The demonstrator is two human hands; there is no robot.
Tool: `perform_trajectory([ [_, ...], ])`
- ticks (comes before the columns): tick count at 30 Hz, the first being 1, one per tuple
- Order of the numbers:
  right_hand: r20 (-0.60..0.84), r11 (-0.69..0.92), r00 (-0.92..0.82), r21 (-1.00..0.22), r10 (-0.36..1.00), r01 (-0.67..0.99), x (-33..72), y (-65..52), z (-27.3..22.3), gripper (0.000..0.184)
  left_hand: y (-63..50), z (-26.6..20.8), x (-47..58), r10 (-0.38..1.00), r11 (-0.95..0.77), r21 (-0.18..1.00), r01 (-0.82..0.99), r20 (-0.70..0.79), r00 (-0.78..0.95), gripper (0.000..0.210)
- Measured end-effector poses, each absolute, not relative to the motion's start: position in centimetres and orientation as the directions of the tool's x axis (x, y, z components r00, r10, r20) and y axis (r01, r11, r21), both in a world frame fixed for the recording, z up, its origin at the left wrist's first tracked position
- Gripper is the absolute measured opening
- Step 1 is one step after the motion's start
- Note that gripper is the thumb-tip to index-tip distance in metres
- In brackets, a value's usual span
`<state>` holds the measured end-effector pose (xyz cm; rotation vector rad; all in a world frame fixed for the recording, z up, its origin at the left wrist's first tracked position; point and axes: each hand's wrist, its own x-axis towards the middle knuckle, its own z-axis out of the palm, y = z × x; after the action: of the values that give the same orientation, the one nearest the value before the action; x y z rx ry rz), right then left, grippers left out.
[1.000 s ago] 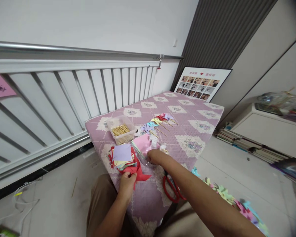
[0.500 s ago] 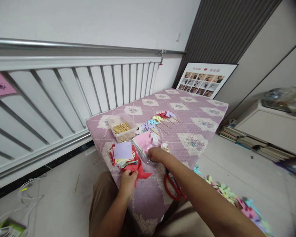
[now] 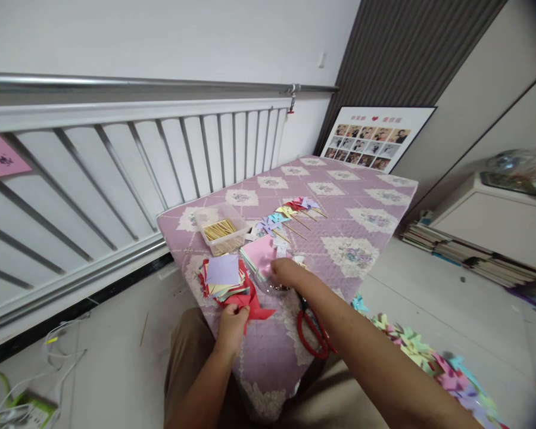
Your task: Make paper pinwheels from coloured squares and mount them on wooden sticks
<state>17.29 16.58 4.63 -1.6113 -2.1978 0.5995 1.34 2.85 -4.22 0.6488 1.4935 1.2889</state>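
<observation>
My left hand [image 3: 234, 319] pinches a red paper pinwheel [image 3: 259, 312] at the near left edge of the table. Just beyond it lies a pile of coloured paper squares [image 3: 223, 271] with a lilac one on top. My right hand [image 3: 286, 273] is over a clear plastic container [image 3: 263, 285], fingers bent down into it; what they touch is hidden. A stack of pink and pale paper squares [image 3: 259, 253] lies beside that container. Red-handled scissors [image 3: 311, 333] rest below my right forearm, partly covered by it.
A clear box of wooden sticks [image 3: 222, 231] stands at the table's left. Several finished pinwheels on sticks [image 3: 286, 211] lie farther back on the flowered tablecloth [image 3: 335, 217]. More paper pinwheels [image 3: 411, 345] are at the lower right. A radiator [image 3: 196, 149] runs along the wall.
My right hand stays at the clear container, its fist shifted very slightly. My left hand keeps its pinch on the red pinwheel. The camera view has moved a little.
</observation>
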Motion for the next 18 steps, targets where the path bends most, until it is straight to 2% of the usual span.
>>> perform_trajectory([
  [3,0.026,0.235,-0.284,-0.635,0.958,0.736,18.1,16.1,5.8,0.01,2.9,-4.3,1.3,0.876,0.285,0.935,-0.211,-0.343,-0.339,0.014],
  [6,0.072,0.203,-0.231,-0.764,0.97,0.613,18.6,14.3,6.5,0.015,2.9,-4.2,1.3,0.877,0.282,0.936,-0.212,-0.341,-0.338,0.016],
  [10,0.064,0.139,-0.19,-0.9,0.98,0.413,18.5,10.7,6.2,0.011,2.9,-4.0,1.3,0.884,0.276,0.937,-0.214,-0.335,-0.327,0.014],
  [14,-0.006,0.039,-0.173,-0.966,0.985,0.256,17.8,7.3,5.3,0.01,2.9,-3.7,1.2,0.884,0.279,0.938,-0.207,-0.335,-0.325,0.015],
  [18,-0.101,-0.085,-0.172,-0.991,0.98,0.101,17.0,4.8,4.6,0.019,2.7,-3.2,1.2,0.893,0.273,0.939,-0.21,-0.329,-0.308,0.015],
])
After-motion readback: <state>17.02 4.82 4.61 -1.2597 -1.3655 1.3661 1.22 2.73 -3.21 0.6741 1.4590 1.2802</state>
